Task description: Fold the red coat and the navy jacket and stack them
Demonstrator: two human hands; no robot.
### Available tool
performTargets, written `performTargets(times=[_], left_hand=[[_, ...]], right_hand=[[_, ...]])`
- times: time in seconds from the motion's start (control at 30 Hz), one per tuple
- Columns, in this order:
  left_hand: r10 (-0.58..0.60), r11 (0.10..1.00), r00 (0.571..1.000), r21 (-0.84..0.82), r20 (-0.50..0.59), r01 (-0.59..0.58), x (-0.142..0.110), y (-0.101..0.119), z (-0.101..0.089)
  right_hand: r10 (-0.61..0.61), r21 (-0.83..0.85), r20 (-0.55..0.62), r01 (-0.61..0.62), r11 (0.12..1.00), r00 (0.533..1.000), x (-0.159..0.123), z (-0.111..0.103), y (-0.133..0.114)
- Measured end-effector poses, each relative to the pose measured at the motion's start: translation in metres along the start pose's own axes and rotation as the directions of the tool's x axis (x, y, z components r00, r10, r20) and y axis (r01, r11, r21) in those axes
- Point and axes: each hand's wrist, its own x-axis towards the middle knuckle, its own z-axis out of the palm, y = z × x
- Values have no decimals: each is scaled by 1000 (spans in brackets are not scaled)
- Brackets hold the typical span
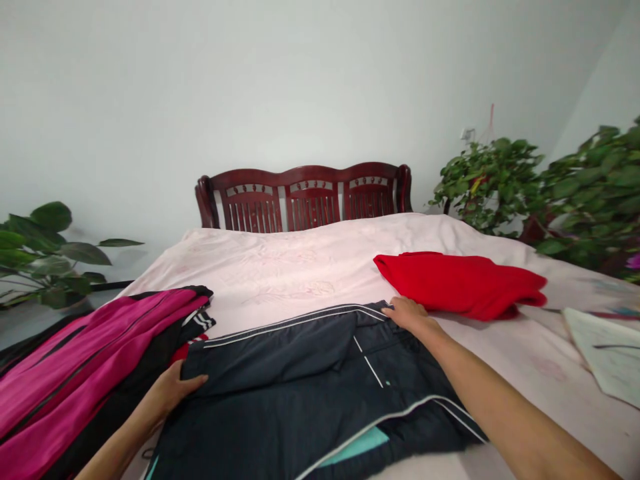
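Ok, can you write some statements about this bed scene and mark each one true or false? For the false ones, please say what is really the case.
1. The right hand rests on a dark navy garment with white piping. True.
2. The left hand holds the red garment. False: it rests on the navy garment's edge, beside a magenta garment.
3. The headboard of the bed is white metal. False: it is dark reddish wood.
4. A leafy plant stands left of the bed, and another stands right of it. True.
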Motion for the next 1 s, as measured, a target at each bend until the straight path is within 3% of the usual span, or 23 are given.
performTargets(times=[0.07, 0.17, 0.27, 0.33, 0.37, 0.47, 0.57, 0.67, 0.77, 0.87, 0.93, 1.0], left_hand=[[68, 975, 996, 216, -61, -53, -1, -3, 0], [321, 844, 942, 481, -101, -237, -25, 5, 3], [559, 667, 827, 560, 59, -491, -62, 15, 18], [633, 555, 756, 581, 170, -595, -84, 14, 32], [642, 517, 740, 599, 202, -612, -92, 11, 38], [598, 503, 778, 665, 193, -552, -106, -3, 48], [507, 576, 853, 689, 120, -440, -112, -11, 42], [427, 637, 899, 673, 97, -376, -117, -8, 30], [412, 700, 903, 592, 123, -400, -119, -6, 17], [456, 750, 889, 527, 25, -400, -114, -3, 5], [457, 739, 890, 552, 10, -386, -109, 1, 1], [400, 702, 912, 610, 91, -368, -106, 6, 0]], right_hand=[[-64, -33, -26, 63, 997, 998, -16, -1, -14], [-242, -43, -65, 240, 970, 968, -58, 0, -39], [-500, 22, -122, 507, 862, 857, -116, 15, -57], [-628, 48, -181, 644, 763, 757, -153, 34, -63], [-668, 41, -197, 687, 725, 717, -168, 44, -63], [-700, 2, -241, 721, 693, 672, -193, 66, -56], [-654, -1, -277, 681, 732, 704, -197, 67, -46], [-607, -4, -275, 630, 776, 746, -194, 55, -39], [-604, 31, -261, 632, 774, 753, -189, 42, -37], [-601, 81, -284, 643, 761, 747, -178, 33, -41], [-606, 86, -296, 653, 753, 738, -170, 31, -45], [-620, 68, -284, 660, 748, 731, -165, 35, -48]])
